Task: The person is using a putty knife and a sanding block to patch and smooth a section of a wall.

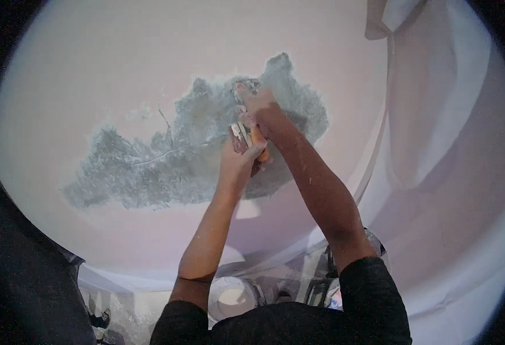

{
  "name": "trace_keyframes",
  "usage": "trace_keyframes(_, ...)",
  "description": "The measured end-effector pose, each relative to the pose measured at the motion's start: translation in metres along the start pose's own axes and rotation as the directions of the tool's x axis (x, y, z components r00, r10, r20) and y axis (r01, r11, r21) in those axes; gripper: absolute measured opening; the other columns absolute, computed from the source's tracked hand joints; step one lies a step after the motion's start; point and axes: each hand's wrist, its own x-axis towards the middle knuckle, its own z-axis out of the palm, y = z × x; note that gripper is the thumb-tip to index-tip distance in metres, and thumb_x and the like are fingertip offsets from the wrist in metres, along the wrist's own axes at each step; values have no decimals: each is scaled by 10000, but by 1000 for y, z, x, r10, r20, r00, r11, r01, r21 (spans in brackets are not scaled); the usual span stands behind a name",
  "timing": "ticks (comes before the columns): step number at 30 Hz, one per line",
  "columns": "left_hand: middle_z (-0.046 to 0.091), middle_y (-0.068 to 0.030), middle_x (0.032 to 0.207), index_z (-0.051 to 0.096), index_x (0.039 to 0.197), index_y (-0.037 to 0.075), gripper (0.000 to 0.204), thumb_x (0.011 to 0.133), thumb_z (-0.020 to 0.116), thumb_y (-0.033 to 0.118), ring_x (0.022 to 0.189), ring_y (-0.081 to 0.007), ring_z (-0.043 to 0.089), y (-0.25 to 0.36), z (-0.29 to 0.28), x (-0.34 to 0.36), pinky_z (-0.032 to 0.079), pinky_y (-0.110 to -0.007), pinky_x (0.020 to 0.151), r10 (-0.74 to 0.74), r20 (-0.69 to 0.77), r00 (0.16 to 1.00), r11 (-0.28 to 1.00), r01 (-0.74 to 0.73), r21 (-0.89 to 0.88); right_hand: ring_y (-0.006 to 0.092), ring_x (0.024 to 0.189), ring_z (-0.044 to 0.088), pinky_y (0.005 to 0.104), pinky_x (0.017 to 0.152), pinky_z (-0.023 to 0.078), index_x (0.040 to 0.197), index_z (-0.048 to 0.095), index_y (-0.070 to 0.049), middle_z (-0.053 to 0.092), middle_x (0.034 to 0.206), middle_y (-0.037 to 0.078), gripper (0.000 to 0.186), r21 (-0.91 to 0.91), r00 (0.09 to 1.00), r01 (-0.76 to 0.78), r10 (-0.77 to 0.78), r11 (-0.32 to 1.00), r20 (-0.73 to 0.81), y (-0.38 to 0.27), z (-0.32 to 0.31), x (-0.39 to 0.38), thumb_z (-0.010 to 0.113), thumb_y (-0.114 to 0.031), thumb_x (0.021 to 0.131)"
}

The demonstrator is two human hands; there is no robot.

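A large rough grey patch [149, 167] of bare surface spreads across the pale pinkish wall [120, 57]. Near the middle of the patch, my left hand [241, 164] is closed around a scraper [243, 133], its head smeared with white and an orange part beside it. My right hand [259, 106] is just above, its fingers curled in close to the upper part of the patch. Whatever those fingers hold, if anything, is too blurred to tell. A thin crack [163, 153] runs through the grey area to the left of my hands.
Below the wall, a white bucket [233, 296] stands near my body. More containers [320, 292] are beside it, partly hidden by my right arm. Pale sheeting [436, 115] hangs in folds on the right. A dark shape [22, 259] fills the lower left.
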Motion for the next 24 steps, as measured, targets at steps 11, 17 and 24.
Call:
trace_keyframes(11,578,-43,735,526,998,31,252,837,666,164,583,-130,567,-9,-3,-2,441,-264,478,-1,-126,992,1000,-3,-26,256,679,564,326,579,466,1060,522,23,530,828,145,327,-251,946,323,-303,913,115,1,0,-20,622,-243,896)
trace_keyframes(17,594,-47,805,525,1037,43,313,834,693,211,649,-143,610,-9,-10,-2,478,-275,524,-10,2,1000,998,10,64,243,538,582,366,451,448,991,516,42,540,710,143,397,-420,858,475,-513,773,24,5,12,-9,515,-354,962)
trace_keyframes(24,604,-42,773,522,1022,44,300,845,693,215,609,-129,604,-7,-9,-7,450,-259,487,-26,-76,997,989,37,144,263,505,563,391,449,445,1058,508,51,552,760,160,418,5,997,-43,43,999,-63,-5,10,-23,526,-354,958)
